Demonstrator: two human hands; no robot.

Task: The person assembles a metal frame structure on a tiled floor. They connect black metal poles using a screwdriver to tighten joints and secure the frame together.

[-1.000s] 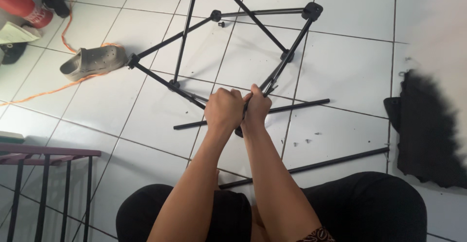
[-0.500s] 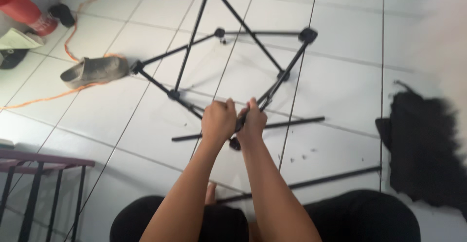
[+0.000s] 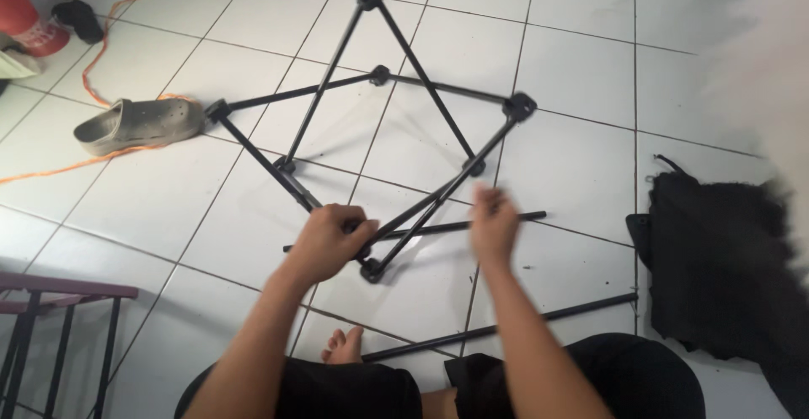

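While the left hand (image 3: pixel 330 240) grips the black pole frame (image 3: pixel 396 133) at its near corner on the tiled floor (image 3: pixel 581 158), the right hand (image 3: pixel 494 227) hovers open beside it (blurred). One-handed, the frame could twist; a loose pole (image 3: pixel 506 328) nearer the knees might roll.

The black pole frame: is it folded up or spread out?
Spread out: the black pole frame fans into crossing triangles across the tiled floor.
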